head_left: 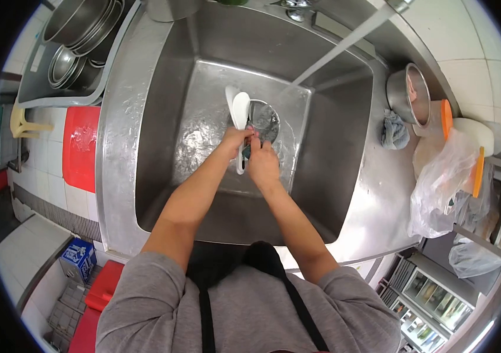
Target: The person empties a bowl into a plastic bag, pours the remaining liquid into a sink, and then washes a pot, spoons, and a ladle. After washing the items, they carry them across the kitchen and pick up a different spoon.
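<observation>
1. Watching through the head camera, I find the left hand (236,141) closed narrowly on the handle of a white spoon with an oval head (240,109); gripping it partway along probably leaves the broad end free, pointing toward the far side.
2. I see the right hand (264,165) close beside it on the right, fingers curled near the handle and a small dark-green item (246,151). I cannot tell whether they hold that item.
3. A second white utensil (230,97) shows just left of the spoon's head.
4. A round silver-rimmed vessel (271,120) lies just right of the spoon.
5. All this sits within a deep rectangular grey steel sink (331,153), whose high walls presumably contain splashes.
6. On the shiny steel worktop (380,194) to the right, a crumpled grey cloth (394,130) lies beside a round steel pot (400,97), likely within easy reach.
7. Far left, a grey plastic tub (80,101) holds nested steel bowls (80,26), nested probably to save room.
</observation>
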The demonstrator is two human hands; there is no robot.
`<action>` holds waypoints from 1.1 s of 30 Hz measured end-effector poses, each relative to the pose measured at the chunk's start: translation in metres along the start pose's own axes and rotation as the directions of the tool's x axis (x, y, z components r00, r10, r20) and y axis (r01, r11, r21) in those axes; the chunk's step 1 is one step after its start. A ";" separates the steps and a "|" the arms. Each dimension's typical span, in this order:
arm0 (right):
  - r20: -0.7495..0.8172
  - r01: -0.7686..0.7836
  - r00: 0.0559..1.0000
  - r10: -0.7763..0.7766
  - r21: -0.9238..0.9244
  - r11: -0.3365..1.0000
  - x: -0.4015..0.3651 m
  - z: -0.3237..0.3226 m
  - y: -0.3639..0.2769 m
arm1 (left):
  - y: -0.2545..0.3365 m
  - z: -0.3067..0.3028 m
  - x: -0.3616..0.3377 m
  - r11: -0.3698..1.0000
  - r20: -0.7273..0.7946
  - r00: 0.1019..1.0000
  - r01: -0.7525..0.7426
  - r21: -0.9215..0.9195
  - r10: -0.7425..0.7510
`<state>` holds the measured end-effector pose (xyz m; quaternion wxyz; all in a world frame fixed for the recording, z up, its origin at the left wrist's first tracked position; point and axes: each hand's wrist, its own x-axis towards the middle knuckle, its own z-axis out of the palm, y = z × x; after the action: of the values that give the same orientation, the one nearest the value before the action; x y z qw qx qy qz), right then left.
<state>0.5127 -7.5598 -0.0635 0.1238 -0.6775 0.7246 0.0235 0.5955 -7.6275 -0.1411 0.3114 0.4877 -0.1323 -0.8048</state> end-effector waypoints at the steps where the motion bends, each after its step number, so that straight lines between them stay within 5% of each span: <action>1: -0.026 0.031 0.999 -0.031 0.025 0.999 -0.001 -0.003 0.000 | 0.001 0.001 -0.004 1.000 0.011 1.000 0.018 -0.024 -0.017; 6: -0.082 0.047 0.996 -0.022 0.318 0.947 -0.005 -0.014 0.003 | 0.016 -0.002 -0.017 1.000 0.113 0.994 0.000 -0.012 0.001; 9: -0.134 0.037 0.987 0.087 0.723 0.690 0.004 -0.031 0.003 | 0.036 -0.005 -0.029 0.993 0.009 0.995 -0.095 0.063 0.095; 12: -0.332 0.255 0.943 -0.019 0.687 0.681 0.019 -0.057 -0.005 | 0.038 -0.026 -0.027 0.996 -0.040 0.998 -0.050 -0.071 0.047; 14: -0.303 0.242 0.953 -0.023 0.710 0.662 0.027 -0.070 -0.009 | 0.041 -0.029 -0.027 0.985 -0.011 1.000 0.009 -0.171 -0.011; 16: -0.397 0.330 0.914 -0.085 0.604 0.725 0.031 -0.071 -0.004 | 0.046 -0.025 -0.035 0.987 -0.042 0.999 -0.026 -0.160 0.020; 20: -0.326 0.109 0.944 0.042 0.433 0.895 0.011 -0.078 0.021 | 0.047 -0.001 -0.040 0.998 0.006 0.999 -0.049 -0.035 0.049; 22: -0.362 0.161 0.932 -0.015 0.376 0.913 0.000 -0.071 0.024 | 0.041 0.022 -0.049 0.995 0.121 0.991 -0.040 -0.095 0.051; 24: -0.376 0.096 0.923 -0.081 0.022 0.995 -0.002 -0.064 0.020 | 0.034 0.048 -0.050 0.989 0.252 0.960 -0.095 -0.109 0.120; 28: -0.385 0.087 0.913 -0.133 -0.136 0.987 -0.009 -0.071 0.011 | 0.041 0.070 -0.052 0.974 0.280 0.960 0.052 -0.221 0.012; 30: -0.344 0.129 0.924 -0.165 -0.125 0.984 -0.017 -0.072 0.011 | 0.045 0.062 -0.046 0.983 0.291 0.955 -0.006 -0.183 0.060; 32: -0.192 0.405 0.912 -0.363 0.276 0.872 -0.024 -0.079 0.016 | 0.051 0.051 -0.042 0.990 0.266 0.962 -0.020 -0.142 0.057; 33: -0.198 0.432 0.896 -0.397 0.592 0.680 -0.021 -0.082 0.019 | 0.054 0.041 -0.035 0.996 0.305 0.951 -0.031 -0.081 0.055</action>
<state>0.4826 -7.5538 0.0174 0.3225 -0.7445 0.5218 -0.2636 0.5914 -7.6508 -0.0685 0.3226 0.3417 -0.1591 -0.8682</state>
